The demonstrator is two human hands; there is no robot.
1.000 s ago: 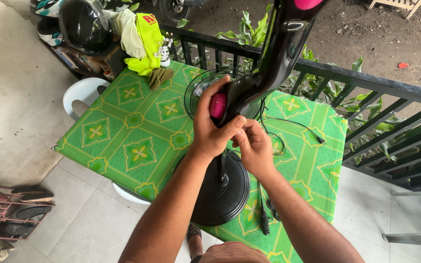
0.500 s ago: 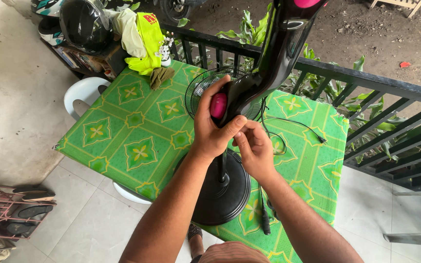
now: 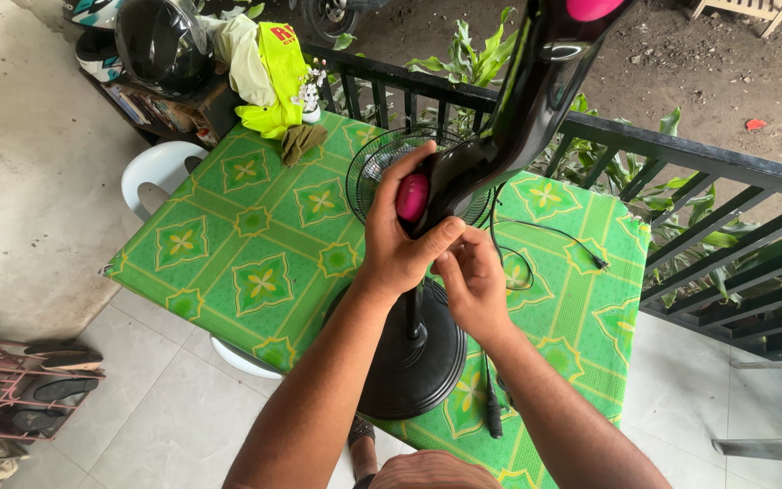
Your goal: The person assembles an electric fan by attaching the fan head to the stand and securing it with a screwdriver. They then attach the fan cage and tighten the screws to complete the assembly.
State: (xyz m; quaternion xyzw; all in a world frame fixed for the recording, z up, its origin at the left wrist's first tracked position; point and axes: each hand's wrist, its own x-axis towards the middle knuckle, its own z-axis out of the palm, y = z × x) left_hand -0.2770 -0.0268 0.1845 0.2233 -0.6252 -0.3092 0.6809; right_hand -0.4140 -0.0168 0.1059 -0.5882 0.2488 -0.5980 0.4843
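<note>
In the middle of the frame, the left hand (image 3: 397, 243) is wrapped tight around the black fan stand (image 3: 509, 136), next to its pink knob (image 3: 412, 196). The right hand (image 3: 472, 282) pinches the stand just below. The round base (image 3: 414, 358) sits on the green table (image 3: 255, 244). A wire fan guard (image 3: 375, 163) lies behind.

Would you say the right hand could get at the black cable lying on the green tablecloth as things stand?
Probably yes: the right hand is just above the black cable, with nothing lying between them, though it is busy at the fan body.
</note>
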